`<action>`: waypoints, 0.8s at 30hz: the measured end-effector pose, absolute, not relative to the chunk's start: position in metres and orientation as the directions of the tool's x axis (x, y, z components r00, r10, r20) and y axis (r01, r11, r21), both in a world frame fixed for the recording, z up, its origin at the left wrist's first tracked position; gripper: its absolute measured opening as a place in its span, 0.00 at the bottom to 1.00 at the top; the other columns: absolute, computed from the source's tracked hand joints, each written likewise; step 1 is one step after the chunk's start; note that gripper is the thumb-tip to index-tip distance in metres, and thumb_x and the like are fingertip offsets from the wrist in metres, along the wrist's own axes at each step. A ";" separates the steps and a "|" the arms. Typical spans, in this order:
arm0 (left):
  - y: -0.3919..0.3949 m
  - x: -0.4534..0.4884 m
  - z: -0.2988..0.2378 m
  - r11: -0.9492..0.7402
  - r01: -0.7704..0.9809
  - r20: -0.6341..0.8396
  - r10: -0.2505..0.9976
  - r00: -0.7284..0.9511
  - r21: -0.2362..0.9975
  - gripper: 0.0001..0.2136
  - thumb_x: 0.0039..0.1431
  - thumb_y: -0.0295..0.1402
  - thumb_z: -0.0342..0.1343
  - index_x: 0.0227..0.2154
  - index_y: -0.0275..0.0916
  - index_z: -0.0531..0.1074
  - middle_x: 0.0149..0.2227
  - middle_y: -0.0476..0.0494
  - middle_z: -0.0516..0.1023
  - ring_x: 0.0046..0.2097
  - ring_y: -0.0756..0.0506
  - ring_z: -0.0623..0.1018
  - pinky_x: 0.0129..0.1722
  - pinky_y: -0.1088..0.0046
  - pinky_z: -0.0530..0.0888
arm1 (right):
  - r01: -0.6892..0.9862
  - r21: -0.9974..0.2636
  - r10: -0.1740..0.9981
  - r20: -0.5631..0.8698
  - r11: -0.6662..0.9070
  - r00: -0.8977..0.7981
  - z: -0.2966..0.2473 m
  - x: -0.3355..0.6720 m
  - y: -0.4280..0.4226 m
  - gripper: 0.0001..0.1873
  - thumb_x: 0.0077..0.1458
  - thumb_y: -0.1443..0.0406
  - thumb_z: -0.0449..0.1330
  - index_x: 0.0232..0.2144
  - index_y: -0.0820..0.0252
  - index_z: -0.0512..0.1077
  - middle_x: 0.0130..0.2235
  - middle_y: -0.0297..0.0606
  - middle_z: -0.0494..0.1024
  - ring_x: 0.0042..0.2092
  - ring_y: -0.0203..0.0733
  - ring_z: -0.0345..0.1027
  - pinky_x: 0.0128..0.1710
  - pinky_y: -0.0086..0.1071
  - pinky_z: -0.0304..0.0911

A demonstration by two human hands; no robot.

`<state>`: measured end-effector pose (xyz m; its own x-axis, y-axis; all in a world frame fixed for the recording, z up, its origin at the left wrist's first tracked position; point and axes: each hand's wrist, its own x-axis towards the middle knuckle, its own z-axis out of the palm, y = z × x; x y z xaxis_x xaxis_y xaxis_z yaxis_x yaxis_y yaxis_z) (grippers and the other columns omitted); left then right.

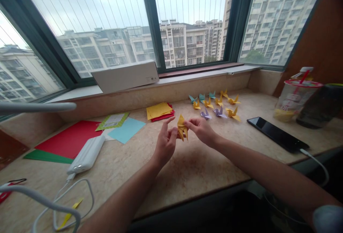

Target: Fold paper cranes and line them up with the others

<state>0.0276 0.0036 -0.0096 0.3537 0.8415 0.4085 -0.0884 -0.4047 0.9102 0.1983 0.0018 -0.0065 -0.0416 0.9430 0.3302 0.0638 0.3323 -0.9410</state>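
Note:
A yellow origami crane (pixel 182 127), partly folded with two points hanging down, is held above the countertop between both hands. My left hand (pixel 167 142) grips its left side near the thumb, with the index finger stretched upward. From the right, my right hand (pixel 200 130) pinches its edge between thumb and fingers. Beyond the hands stand several finished paper cranes in yellow, purple and teal, among them a purple crane (pixel 219 112) and a yellow crane (pixel 233 114). A stack of yellow paper (pixel 158 111) lies on red sheets behind my left hand.
Left on the stone countertop (pixel 206 179) are red paper (pixel 66 138), light blue paper (pixel 127 130) and a white power bank (pixel 87 154) with a cable. At right lie a phone (pixel 277 133), plugged in, and a plastic cup (pixel 296 99) with a straw. A white box (pixel 127 77) leans by the window.

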 end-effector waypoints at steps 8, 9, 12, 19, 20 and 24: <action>0.012 0.016 -0.012 -0.800 0.288 0.676 0.599 0.429 0.526 0.12 0.62 0.33 0.56 0.48 0.44 0.73 0.46 0.41 0.70 0.45 0.45 0.74 0.38 0.71 0.76 | -0.052 -0.973 0.961 0.232 0.226 -0.153 -0.007 0.199 0.002 0.21 0.54 0.51 0.61 0.26 0.64 0.77 0.26 0.37 0.77 0.29 0.36 0.67 0.33 0.31 0.60; 0.013 0.016 -0.011 -0.801 0.294 0.695 0.599 0.397 0.522 0.09 0.62 0.34 0.56 0.44 0.43 0.75 0.45 0.42 0.70 0.45 0.45 0.73 0.38 0.71 0.76 | -0.024 -0.970 0.952 0.241 0.241 -0.188 -0.007 0.198 0.000 0.22 0.56 0.50 0.60 0.25 0.64 0.77 0.26 0.37 0.77 0.29 0.36 0.67 0.33 0.31 0.60; 0.014 0.015 -0.007 -0.736 0.235 0.668 0.676 0.310 0.635 0.07 0.63 0.36 0.56 0.34 0.39 0.75 0.43 0.42 0.71 0.43 0.46 0.74 0.38 0.72 0.75 | 0.109 -0.935 0.929 0.312 0.338 -0.199 -0.007 0.196 -0.003 0.25 0.59 0.49 0.56 0.24 0.64 0.76 0.25 0.37 0.76 0.29 0.37 0.67 0.32 0.32 0.60; 0.015 0.017 -0.008 -0.374 -0.013 0.350 0.854 0.385 0.927 0.13 0.59 0.41 0.59 0.32 0.34 0.72 0.29 0.47 0.74 0.30 0.50 0.74 0.30 0.76 0.71 | 0.147 -0.858 0.870 0.482 0.492 -0.100 -0.001 0.201 -0.003 0.16 0.57 0.53 0.61 0.37 0.61 0.76 0.35 0.39 0.79 0.36 0.40 0.71 0.37 0.33 0.64; 0.013 0.019 -0.008 -0.356 -0.027 0.338 0.857 0.389 0.934 0.13 0.58 0.41 0.60 0.34 0.35 0.72 0.29 0.47 0.75 0.30 0.50 0.74 0.30 0.76 0.71 | 0.143 -0.854 0.866 0.490 0.500 -0.099 -0.001 0.201 -0.003 0.16 0.56 0.54 0.62 0.38 0.60 0.75 0.36 0.39 0.79 0.37 0.40 0.72 0.38 0.33 0.64; 0.006 0.022 -0.007 -0.376 0.011 0.346 0.863 0.368 0.927 0.14 0.58 0.42 0.60 0.37 0.36 0.70 0.28 0.48 0.75 0.28 0.51 0.73 0.26 0.78 0.69 | 0.125 -0.865 0.874 0.476 0.485 -0.097 -0.005 0.200 -0.002 0.16 0.53 0.56 0.66 0.40 0.59 0.74 0.35 0.37 0.79 0.37 0.40 0.72 0.37 0.34 0.64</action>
